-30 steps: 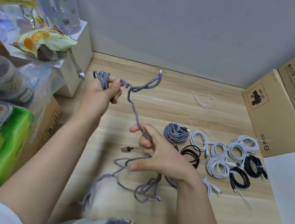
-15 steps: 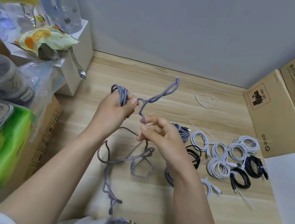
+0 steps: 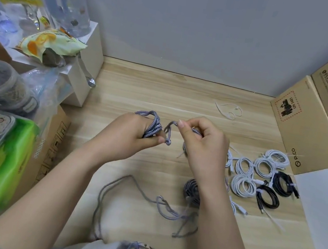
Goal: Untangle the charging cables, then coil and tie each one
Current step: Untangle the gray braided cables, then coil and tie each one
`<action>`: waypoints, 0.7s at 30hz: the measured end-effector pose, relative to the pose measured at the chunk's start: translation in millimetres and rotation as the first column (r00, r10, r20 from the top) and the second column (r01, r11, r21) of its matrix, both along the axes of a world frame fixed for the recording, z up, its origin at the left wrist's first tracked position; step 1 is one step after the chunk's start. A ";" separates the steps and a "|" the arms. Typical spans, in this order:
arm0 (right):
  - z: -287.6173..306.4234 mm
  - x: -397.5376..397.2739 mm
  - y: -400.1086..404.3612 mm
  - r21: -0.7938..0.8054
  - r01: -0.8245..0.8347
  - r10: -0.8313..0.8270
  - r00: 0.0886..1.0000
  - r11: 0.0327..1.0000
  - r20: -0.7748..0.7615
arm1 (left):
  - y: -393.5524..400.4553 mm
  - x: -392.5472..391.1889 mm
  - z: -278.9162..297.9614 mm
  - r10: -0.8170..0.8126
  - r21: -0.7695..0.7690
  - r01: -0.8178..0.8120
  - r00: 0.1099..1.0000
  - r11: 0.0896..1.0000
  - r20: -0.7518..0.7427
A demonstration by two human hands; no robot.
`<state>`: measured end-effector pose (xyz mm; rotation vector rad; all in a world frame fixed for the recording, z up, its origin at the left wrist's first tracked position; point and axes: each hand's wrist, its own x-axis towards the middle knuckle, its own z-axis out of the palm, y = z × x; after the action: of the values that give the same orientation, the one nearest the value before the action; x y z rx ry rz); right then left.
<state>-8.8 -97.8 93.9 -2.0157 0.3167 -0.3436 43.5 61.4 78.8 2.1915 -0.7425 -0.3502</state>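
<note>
Left hand (image 3: 128, 138) grips the grey braided cable (image 3: 153, 128) coil above the table (image 3: 164, 89); right hand (image 3: 203, 146) pinches its lead. Soft, limp, light; likely best held near the coil.

Two hands working a grey braided cable above the counter

The left hand (image 3: 128, 138) holds several loops of the grey braided cable (image 3: 153, 128) wound round its fingers; the right hand (image 3: 203, 144) pinches the next stretch just beside it — the slack trails blurred over the counter (image 3: 164, 89). Coiled white cables (image 3: 243, 176) and coiled black cables (image 3: 277, 191) lie to the right.
</note>
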 end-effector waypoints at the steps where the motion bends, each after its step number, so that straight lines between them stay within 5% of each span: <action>1: -1.7 2.0 -0.2 -0.030 0.011 -0.011 1.000 0.999 0.005 | 0.8 -1.0 4.5 -0.050 -0.029 0.051 0.999 0.998 0.002; 6: -11.5 17.2 1.2 -0.161 -0.043 0.024 0.992 0.986 -0.122 | -1.2 -6.4 25.1 -0.157 -0.343 0.115 0.983 0.932 -0.096; 10: -11.4 12.3 0.1 0.152 -0.240 0.275 0.918 0.959 -0.287 | -1.6 3.5 22.5 0.068 -0.516 -0.168 0.976 0.840 -0.208; 16: 8.3 -3.5 8.4 0.464 -0.419 0.557 0.803 0.781 -0.213 | -6.0 13.9 -6.1 0.332 -0.413 -0.395 0.918 0.821 -0.218; 21: 21.4 -12.2 5.2 0.532 -0.432 0.563 0.820 0.728 -0.104 | 3.9 21.0 -34.5 0.419 -0.223 -0.430 0.903 0.875 -0.099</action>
<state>-21.0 -92.6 115.3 -1.5506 -0.0064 0.3307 64.5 65.4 44.3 2.0348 -0.2420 -0.0795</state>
